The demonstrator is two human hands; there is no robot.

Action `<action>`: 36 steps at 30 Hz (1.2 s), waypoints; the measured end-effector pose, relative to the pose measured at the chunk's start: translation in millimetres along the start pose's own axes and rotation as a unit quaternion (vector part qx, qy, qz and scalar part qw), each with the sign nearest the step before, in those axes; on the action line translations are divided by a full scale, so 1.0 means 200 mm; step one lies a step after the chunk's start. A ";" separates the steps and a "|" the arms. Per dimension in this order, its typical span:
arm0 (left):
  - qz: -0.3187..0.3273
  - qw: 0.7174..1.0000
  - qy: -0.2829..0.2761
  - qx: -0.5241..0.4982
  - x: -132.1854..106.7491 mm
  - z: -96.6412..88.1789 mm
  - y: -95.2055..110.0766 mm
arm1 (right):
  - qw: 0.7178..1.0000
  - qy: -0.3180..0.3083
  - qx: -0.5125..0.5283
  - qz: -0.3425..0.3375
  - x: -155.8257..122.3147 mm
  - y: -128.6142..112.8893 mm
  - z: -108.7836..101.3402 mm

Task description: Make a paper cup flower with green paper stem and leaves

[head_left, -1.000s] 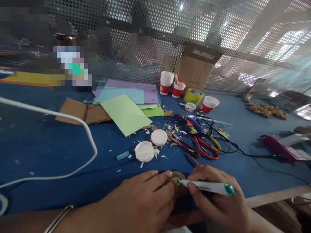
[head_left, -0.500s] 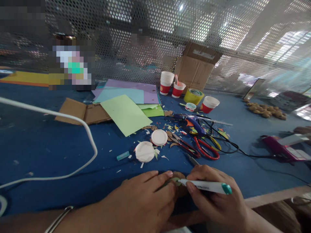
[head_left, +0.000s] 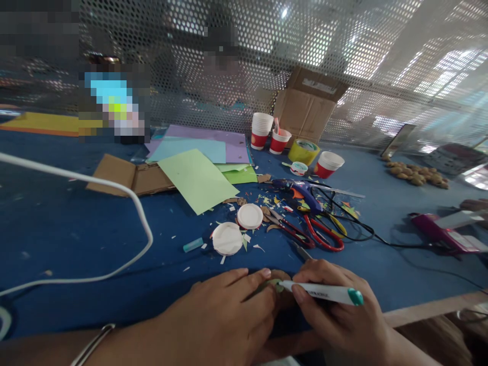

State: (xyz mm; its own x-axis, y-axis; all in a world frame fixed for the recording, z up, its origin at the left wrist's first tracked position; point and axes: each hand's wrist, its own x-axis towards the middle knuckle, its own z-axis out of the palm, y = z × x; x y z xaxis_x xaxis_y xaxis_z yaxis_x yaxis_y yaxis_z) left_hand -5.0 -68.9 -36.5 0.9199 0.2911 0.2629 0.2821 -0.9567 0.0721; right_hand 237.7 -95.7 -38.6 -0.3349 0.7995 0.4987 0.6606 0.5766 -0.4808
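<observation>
My right hand (head_left: pixel 343 310) grips a white marker (head_left: pixel 324 292) with a green end, between thumb and fingers. The marker's tip rests on a small pale green patch (head_left: pixel 279 286) on a round brown piece (head_left: pixel 285 301), cardboard by its look. Spread over the left side of that piece, my left hand (head_left: pixel 236 307) presses and holds it with bent fingers, hiding much of it. A turquoise marker cap (head_left: pixel 193 245) lies on the blue table beyond the left hand. Two white round discs (head_left: pixel 227 239) sit near it, and a grey-handled tool (head_left: pixel 302 251) points out past the right hand.
Red-handled scissors (head_left: pixel 324 234), a blue glue gun (head_left: pixel 305 194) and black cords lie right of centre among paper scraps. Behind stand paper cups (head_left: pixel 262 131) and yellow tape (head_left: pixel 304 151). Coloured sheets (head_left: pixel 198 180) and a white cable (head_left: pixel 143 218) are to the left.
Both hands and the marker stay almost exactly in place. At the back left, the blurred bright patch has turned from whitish to blue.
</observation>
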 end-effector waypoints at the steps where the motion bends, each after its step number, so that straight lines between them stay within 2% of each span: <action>1: 0.001 1.000 0.002 -0.001 0.00 0.00 0.00 | 1.000 0.000 0.000 0.000 0.00 0.00 0.00; 10: -0.004 1.000 0.025 -0.002 0.00 0.00 0.00 | 1.000 0.002 -0.005 -0.004 0.00 -0.01 0.00; 16: -0.011 1.000 -0.006 -0.015 -0.01 -0.02 0.02 | 1.000 -0.010 -0.001 0.000 0.00 -0.01 0.00; 23: -0.005 1.000 0.009 -0.005 -0.01 0.00 0.01 | 1.000 -0.014 -0.008 -0.002 0.00 -0.02 -0.01; 36: -0.012 1.000 -0.008 -0.014 0.00 -0.02 0.02 | 1.000 -0.006 -0.007 -0.001 0.01 -0.02 -0.01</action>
State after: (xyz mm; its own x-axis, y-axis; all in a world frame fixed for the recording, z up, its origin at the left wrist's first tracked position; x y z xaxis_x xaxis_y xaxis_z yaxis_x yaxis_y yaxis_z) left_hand -5.5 -72.8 -33.1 0.9172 0.3144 0.2449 0.2972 -0.9490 0.1051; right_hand 235.9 -97.1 -35.2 -0.3437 0.8006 0.4907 0.6700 0.5753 -0.4693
